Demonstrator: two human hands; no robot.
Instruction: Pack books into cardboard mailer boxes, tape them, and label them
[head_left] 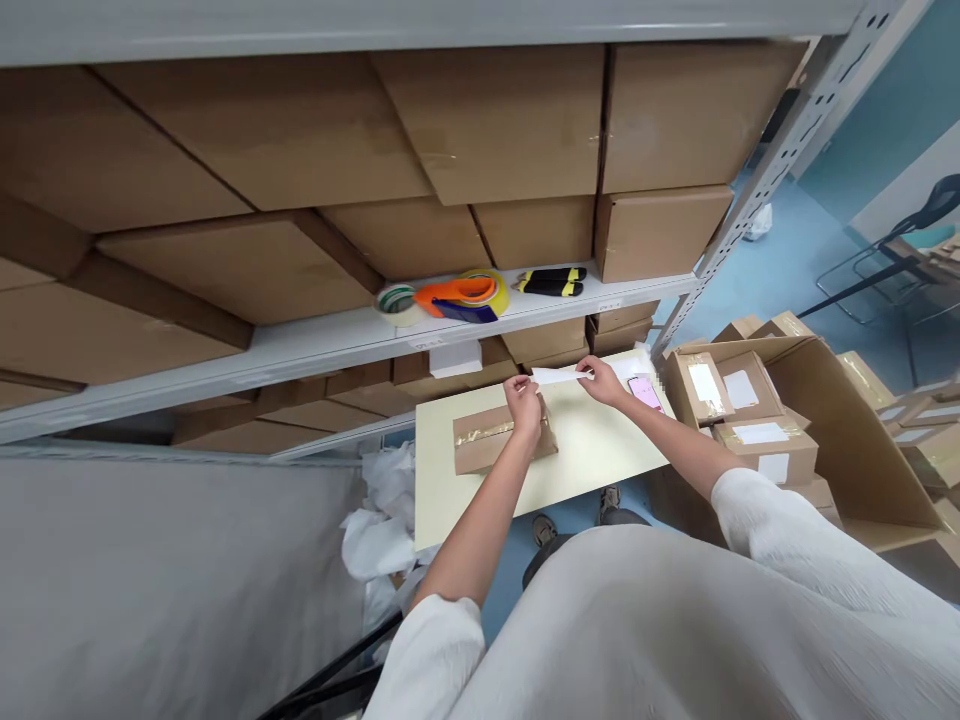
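Note:
Between my two hands a white paper label [556, 376] is stretched above the far part of the pale table [442, 510]. My left hand [523, 402] pinches its left end, and my right hand [598, 380] pinches its right end. Under and beside my left hand lies a brown cardboard box [480, 440] with shiny clear tape along its top; my left wrist and forearm hide part of it. A phone with a pink screen [645, 392] rests on the table to the right of my right hand.
A shelf edge [322, 353] crosses above the table, holding a tape dispenser [469, 295], a tape roll [400, 304], black-yellow cutters [553, 281] and stacked cartons. At right stands a large open carton [862, 450] with labelled boxes. White plastic bags [379, 540] lie at left.

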